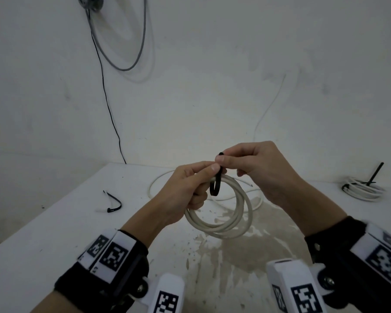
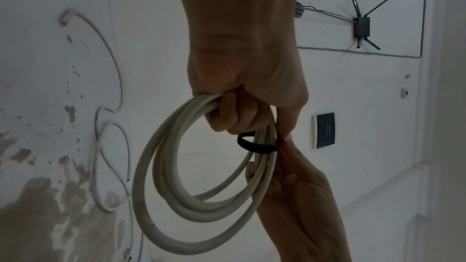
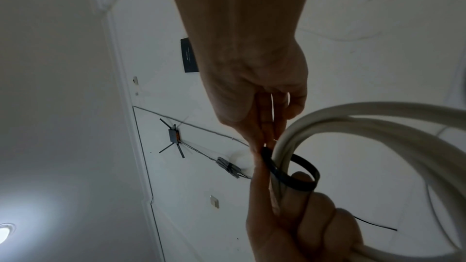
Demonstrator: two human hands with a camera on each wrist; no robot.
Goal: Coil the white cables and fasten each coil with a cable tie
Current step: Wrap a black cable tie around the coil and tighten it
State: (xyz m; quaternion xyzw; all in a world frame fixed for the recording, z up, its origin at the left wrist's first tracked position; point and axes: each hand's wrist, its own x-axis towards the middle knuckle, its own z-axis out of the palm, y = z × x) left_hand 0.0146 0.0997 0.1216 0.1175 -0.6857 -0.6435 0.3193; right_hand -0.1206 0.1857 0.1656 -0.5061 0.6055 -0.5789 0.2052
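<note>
My left hand [image 1: 190,186] grips a white cable coil [image 1: 235,218] of several turns by its upper left side, held above the table. A black cable tie [image 1: 215,186] loops around the coil's strands just past my left fingers. My right hand [image 1: 253,163] pinches the tie's upper end between thumb and forefinger, right above my left thumb. In the left wrist view the tie [image 2: 257,143] rings the coil [image 2: 161,186] loosely. In the right wrist view the tie [image 3: 292,174] hangs slack around the strands [image 3: 378,119].
A spare black cable tie [image 1: 114,203] lies on the white table [image 1: 54,222] at the left. A tied white coil [image 1: 361,188] with a tie tail sticking up sits at the far right. A loose white cable [image 1: 158,181] lies behind my hands. The wall stands close behind.
</note>
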